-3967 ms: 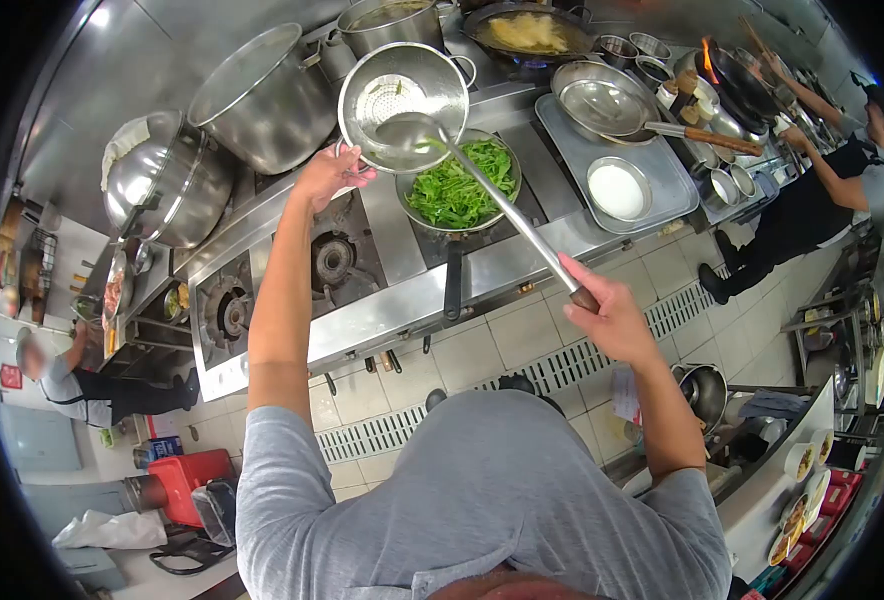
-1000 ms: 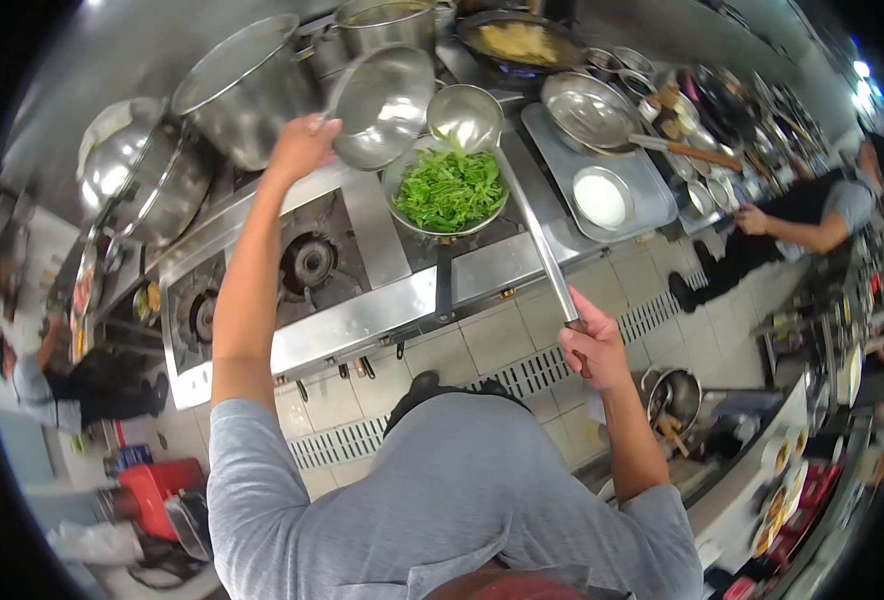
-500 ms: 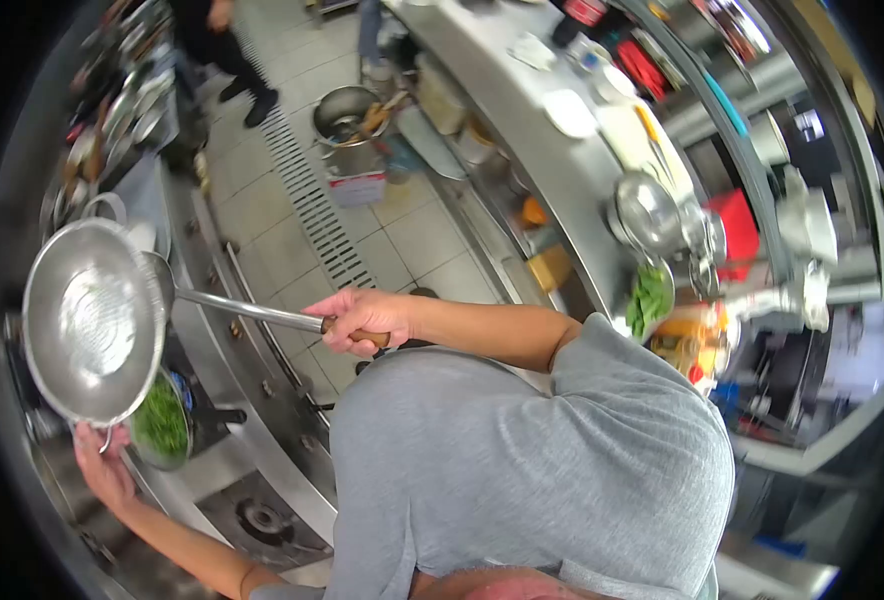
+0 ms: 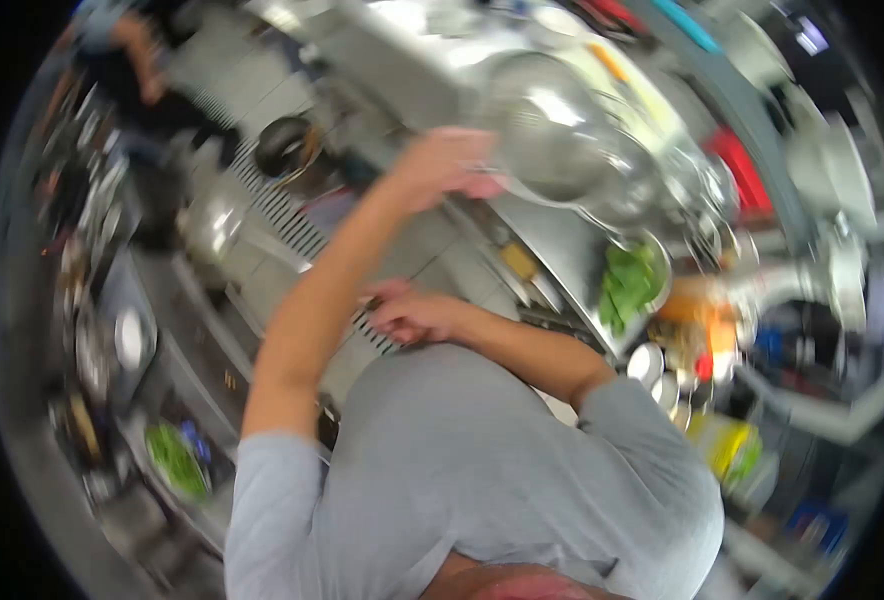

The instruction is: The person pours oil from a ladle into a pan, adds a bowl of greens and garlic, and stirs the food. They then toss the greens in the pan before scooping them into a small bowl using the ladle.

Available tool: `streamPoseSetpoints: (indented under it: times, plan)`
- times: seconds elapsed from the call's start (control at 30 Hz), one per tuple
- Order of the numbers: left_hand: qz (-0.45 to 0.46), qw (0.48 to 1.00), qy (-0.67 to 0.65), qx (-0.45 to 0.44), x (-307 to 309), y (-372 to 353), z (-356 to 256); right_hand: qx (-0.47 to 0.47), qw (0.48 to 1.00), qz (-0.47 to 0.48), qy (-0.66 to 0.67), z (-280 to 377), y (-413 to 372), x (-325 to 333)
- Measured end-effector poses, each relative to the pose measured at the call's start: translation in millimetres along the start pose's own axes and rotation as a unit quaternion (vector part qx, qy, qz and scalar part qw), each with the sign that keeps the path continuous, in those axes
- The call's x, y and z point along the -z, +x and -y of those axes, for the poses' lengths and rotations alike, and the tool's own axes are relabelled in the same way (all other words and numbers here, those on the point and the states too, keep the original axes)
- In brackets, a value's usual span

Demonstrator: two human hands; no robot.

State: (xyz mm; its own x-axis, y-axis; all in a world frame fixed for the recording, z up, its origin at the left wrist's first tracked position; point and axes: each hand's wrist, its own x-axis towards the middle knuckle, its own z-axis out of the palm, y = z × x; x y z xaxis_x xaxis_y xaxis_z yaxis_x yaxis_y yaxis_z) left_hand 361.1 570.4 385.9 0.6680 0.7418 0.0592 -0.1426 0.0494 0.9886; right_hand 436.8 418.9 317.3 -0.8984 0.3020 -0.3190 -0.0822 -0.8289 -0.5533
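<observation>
My left hand (image 4: 452,165) reaches out across my front to the right, closed on the edge handle of a wide, shiny metal colander (image 4: 547,115). The colander is smeared by motion and overlaps the metal bowls (image 4: 627,190) on the right counter. Closer to my body, my right hand (image 4: 407,312) is wrapped round the handle end of a long ladle. The blurred metal bowl of this ladle (image 4: 212,222) points left, over the edge of the stove side.
Leafy greens (image 4: 630,285) lie in a bowl on the right counter (image 4: 552,245). Cut greens (image 4: 177,460) fill a dish on the left. A pot (image 4: 287,148) stands past the floor drain (image 4: 297,235). Another person (image 4: 127,50) stands at the far left.
My left hand has swung the colander from the stove side on the left to the right counter. The ladle's bowl has moved a little up and right. The view has shifted.
</observation>
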Motion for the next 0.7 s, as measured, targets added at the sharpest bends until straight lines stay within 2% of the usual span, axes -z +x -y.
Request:
streamPoseSetpoints:
  times: [0.03,0.07,0.1,0.13,0.17,0.2,0.23,0.3,0.4,0.47,0.53,0.6,0.63,0.67,0.7]
  plan:
    - [0.061,0.961,0.263,-0.061,-9,29,-7,-0.031,0.998,-0.057,-0.014,8,-8,8]
    - [0.084,0.993,0.063,-0.062,-16,51,34,-0.047,0.995,-0.074,0.041,5,-12,29]
    - [0.111,0.974,-0.189,-0.049,-24,72,75,-0.021,0.996,-0.072,0.047,-10,-19,59]
    - [0.134,0.914,-0.382,-0.033,-33,95,116,0.03,0.998,-0.05,0.003,18,-30,27]
    - [-0.099,0.978,-0.02,0.18,-53,93,51,0.071,0.997,-0.044,-0.004,9,-22,50]
    - [-0.158,0.957,0.149,0.193,-52,81,27,0.018,0.991,-0.131,0.001,23,-21,36]
    - [-0.164,0.922,0.297,0.185,-40,87,42,-0.022,1.0,-0.021,-0.007,36,-17,58]
    - [-0.286,0.892,0.345,0.052,-28,47,25,-0.033,0.997,0.053,0.034,52,-1,41]
    - [-0.378,0.872,0.309,-0.041,-28,-56,-36,-0.058,0.993,0.096,-0.035,61,24,38]
    - [-0.419,0.847,0.312,-0.094,-35,-140,-51,-0.08,0.984,0.151,-0.059,60,55,46]
    - [-0.476,0.815,0.326,-0.049,-47,-216,-43,-0.101,0.978,0.16,-0.088,58,86,21]
    - [-0.558,0.759,0.33,-0.048,-73,-291,-41,-0.103,0.979,0.119,-0.131,51,113,-62]
    - [-0.58,0.753,0.312,-0.004,-86,-329,-37,-0.148,0.964,0.19,-0.111,49,132,-81]
    - [-0.598,0.745,0.293,0.038,-97,-366,-33,-0.167,0.96,0.195,-0.107,42,146,-98]
    - [-0.637,0.716,0.279,0.059,-109,-399,-27,-0.186,0.957,0.197,-0.103,35,157,-115]
